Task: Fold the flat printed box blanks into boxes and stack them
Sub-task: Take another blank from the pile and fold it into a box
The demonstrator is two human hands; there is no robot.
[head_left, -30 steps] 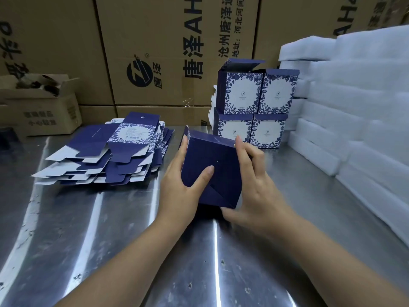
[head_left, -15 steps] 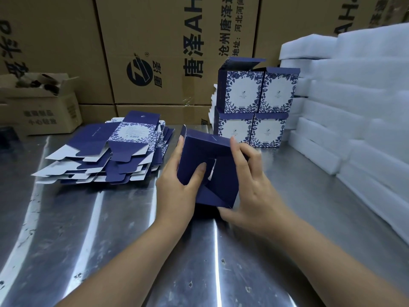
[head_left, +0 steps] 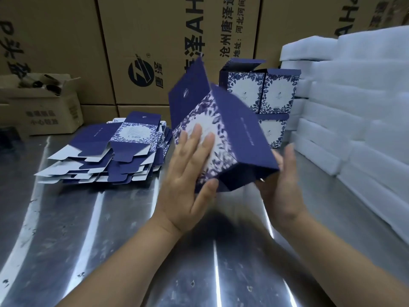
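Left hand (head_left: pixel 188 180) and right hand (head_left: pixel 282 187) press tilted box (head_left: pixel 239 138) between them

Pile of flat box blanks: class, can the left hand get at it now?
Probably yes: the pile of box blanks lies unblocked beside the left hand, though that hand presses against the folded box.

Printed in black, sideways, on the middle carton (head_left: pixel 177 52): large "AH", the characters "唐泽", then "沧州唐泽通" and "地址:河北河间", cut off at the top edge. Beside that, a round emblem (head_left: pixel 141 72) with ® and a small "唐泽". Showed "AH" again on the right carton (head_left: pixel 345 16), partly cut off. Read roughly "小心轻放" on the small open carton (head_left: pixel 42 117), blurred. Could not make out the fine print on the held box (head_left: pixel 241 138) or the flat blanks (head_left: pixel 135 131).
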